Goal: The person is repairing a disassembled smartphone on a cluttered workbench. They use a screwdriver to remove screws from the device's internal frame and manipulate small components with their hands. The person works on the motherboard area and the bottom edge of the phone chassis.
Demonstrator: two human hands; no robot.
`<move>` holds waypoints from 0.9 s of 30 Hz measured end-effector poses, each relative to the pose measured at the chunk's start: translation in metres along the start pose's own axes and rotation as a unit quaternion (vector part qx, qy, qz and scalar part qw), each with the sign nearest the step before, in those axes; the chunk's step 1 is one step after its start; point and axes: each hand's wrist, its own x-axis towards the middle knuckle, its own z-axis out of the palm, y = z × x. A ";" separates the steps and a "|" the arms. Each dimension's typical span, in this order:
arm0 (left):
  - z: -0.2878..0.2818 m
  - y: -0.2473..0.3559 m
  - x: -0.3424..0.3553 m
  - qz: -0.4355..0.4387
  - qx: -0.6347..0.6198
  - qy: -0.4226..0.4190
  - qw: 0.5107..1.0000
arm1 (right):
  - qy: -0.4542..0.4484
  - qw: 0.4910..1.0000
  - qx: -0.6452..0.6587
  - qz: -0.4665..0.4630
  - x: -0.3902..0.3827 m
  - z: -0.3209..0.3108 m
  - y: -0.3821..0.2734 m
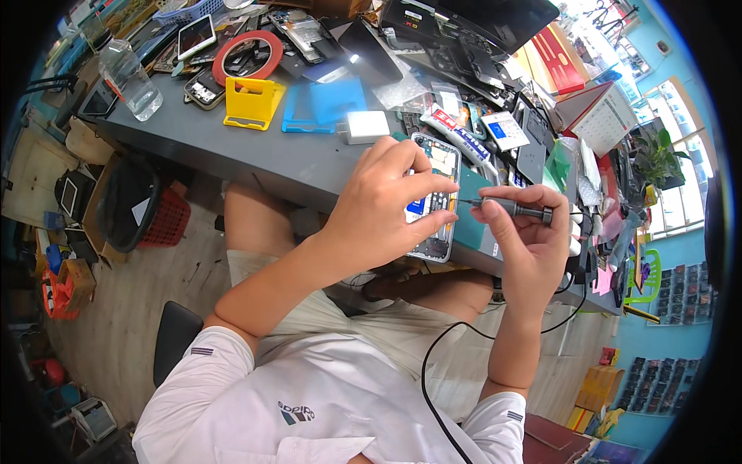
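An opened smartphone with its inner parts and a blue-labelled battery bared lies near the desk's front edge, partly over a green mat. My left hand lies across it, hiding its middle. The left thumb and index finger stretch to the phone's right edge with a gap between their tips. Just right of the phone, my right hand grips a slim grey screwdriver, its shaft pointing left toward that gap. Whether its tip touches anything is too small to tell.
Behind the phone lie a white charger block, a glue tube, a blue stand and a yellow stand. A red tape roll, a water bottle and loose phone parts crowd the desk. A black cable hangs in front.
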 end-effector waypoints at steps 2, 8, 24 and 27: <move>0.000 -0.002 -0.003 -0.008 0.002 -0.005 1.000 | -0.006 1.000 0.001 0.011 -0.004 0.005 0.002; -0.003 -0.006 -0.010 -0.023 0.005 0.007 1.000 | -0.026 0.999 -0.021 -0.014 -0.005 0.009 0.010; 0.000 -0.010 -0.012 -0.023 -0.010 0.020 0.999 | -0.018 1.000 -0.001 0.005 -0.008 0.013 0.010; 0.000 -0.010 -0.013 -0.022 -0.010 0.020 1.000 | -0.023 1.000 -0.013 0.000 -0.008 0.012 0.012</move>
